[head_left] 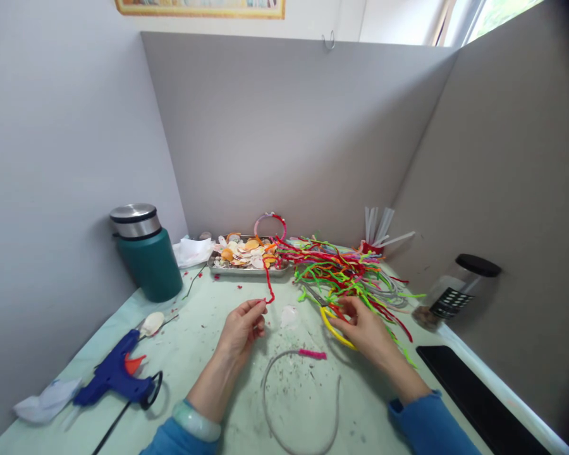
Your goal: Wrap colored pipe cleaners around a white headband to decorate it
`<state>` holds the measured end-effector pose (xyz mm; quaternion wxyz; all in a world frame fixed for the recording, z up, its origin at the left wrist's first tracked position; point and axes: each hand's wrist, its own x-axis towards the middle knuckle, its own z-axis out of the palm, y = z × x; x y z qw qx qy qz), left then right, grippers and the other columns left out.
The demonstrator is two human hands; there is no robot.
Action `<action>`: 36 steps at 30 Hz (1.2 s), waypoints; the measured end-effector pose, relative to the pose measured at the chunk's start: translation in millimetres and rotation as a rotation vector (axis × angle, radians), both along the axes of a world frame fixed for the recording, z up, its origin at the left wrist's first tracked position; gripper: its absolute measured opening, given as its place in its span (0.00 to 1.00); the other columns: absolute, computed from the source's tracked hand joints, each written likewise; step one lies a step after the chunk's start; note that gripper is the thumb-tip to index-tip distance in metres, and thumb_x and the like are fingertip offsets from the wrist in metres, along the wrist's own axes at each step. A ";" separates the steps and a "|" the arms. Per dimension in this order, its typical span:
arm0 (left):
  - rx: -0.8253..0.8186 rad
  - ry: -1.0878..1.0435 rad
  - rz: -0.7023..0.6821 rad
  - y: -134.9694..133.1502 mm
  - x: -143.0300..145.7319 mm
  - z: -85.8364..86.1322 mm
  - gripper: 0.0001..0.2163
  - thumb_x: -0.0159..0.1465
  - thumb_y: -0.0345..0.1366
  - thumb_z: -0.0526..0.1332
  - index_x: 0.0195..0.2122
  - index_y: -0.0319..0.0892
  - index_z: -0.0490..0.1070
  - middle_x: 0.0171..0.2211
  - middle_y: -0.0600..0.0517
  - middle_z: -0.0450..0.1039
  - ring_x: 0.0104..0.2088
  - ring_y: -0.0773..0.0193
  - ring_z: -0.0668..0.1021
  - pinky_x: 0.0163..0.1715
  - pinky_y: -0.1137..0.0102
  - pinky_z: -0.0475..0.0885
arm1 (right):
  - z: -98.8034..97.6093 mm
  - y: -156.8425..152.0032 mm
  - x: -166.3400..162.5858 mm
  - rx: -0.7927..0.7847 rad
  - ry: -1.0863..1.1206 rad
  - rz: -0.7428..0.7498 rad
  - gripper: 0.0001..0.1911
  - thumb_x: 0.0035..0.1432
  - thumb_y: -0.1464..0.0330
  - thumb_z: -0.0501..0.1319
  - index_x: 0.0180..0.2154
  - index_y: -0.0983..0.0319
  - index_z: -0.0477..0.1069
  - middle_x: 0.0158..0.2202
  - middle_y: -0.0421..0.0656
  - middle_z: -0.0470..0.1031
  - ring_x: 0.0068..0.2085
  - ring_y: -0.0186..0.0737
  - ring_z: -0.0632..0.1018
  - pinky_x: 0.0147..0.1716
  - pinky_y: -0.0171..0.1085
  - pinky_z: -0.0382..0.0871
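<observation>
My left hand pinches the lower end of a red pipe cleaner that trails back toward a metal tray of seashells. My right hand rests on yellow-handled scissors, fingers curled around the handle, at the near edge of a heap of coloured pipe cleaners. Between my forearms lies a grey headband with a short pink wrapped section at its top. A small clear shell lies between my hands.
A blue glue gun with a black cord lies at the left, by a white shell and crumpled tissue. A green flask stands back left. Glue sticks, a tilted jar and a black slab are right. Grey partitions enclose the table.
</observation>
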<state>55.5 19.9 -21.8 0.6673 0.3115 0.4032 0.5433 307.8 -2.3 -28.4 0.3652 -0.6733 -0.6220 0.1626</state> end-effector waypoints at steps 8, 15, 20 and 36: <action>0.072 0.045 0.023 1.2 -2.6 -2.7 0.14 0.46 0.39 0.68 0.32 0.39 0.69 0.23 0.59 0.66 0.16 0.77 0.66 0.15 0.78 0.60 | 13.6 -4.9 -11.3 -0.167 0.710 0.149 0.22 0.49 0.58 0.60 0.44 0.59 0.61 0.32 0.41 0.70 0.20 0.31 0.69 0.15 0.30 0.60; 0.064 0.052 0.039 2.2 -2.9 -2.6 0.15 0.45 0.38 0.68 0.31 0.39 0.68 0.20 0.59 0.65 0.15 0.76 0.65 0.15 0.77 0.60 | 13.4 -14.6 -18.0 -0.183 0.561 0.341 0.22 0.51 0.59 0.60 0.48 0.60 0.66 0.31 0.41 0.71 0.23 0.31 0.70 0.17 0.28 0.61; 0.043 0.062 0.064 1.7 -3.0 -2.3 0.15 0.45 0.39 0.68 0.32 0.38 0.69 0.22 0.58 0.66 0.15 0.77 0.66 0.14 0.78 0.60 | 13.3 -14.9 -25.5 -0.026 0.209 0.309 0.26 0.42 0.63 0.67 0.46 0.62 0.71 0.40 0.45 0.74 0.38 0.43 0.74 0.38 0.39 0.67; 0.063 -0.001 0.022 4.4 -3.8 -7.1 0.13 0.46 0.36 0.69 0.32 0.36 0.74 0.26 0.53 0.72 0.16 0.76 0.67 0.16 0.77 0.66 | 15.8 -26.1 -39.4 0.081 -0.225 0.465 0.20 0.50 0.63 0.62 0.48 0.56 0.70 0.33 0.42 0.72 0.29 0.36 0.70 0.30 0.32 0.62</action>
